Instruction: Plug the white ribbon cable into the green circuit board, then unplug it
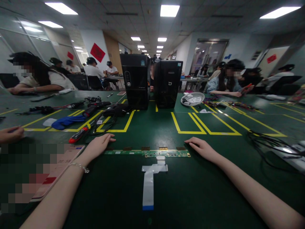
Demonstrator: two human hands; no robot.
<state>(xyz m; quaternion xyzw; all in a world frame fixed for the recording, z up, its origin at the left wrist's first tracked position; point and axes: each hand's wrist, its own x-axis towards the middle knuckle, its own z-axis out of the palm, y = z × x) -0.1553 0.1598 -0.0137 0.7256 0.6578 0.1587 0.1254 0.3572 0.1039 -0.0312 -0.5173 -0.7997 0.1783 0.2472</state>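
Note:
A long, narrow green circuit board point(133, 153) lies flat across the table in front of me. From its connector a white ribbon cable point(148, 187) runs toward me, folded near the top and ending in a blue tip. My left hand point(101, 143) rests by the board's left end, fingers stretched out and holding nothing; a bracelet point(81, 167) circles that wrist. At the opposite end, my right hand point(200, 147) lies with its fingers extended close to the board's corner, also with nothing in it. Whether either hand touches the board I cannot tell.
Two black computer towers point(135, 81) stand ahead. A red-and-black screwdriver point(78, 135), blue cloth item point(68, 122) and cables lie left; a phone point(57, 171) is beside my left forearm. At right are black cables point(259, 152) and a white basket point(192, 99). Another person's hand point(10, 134) is far left.

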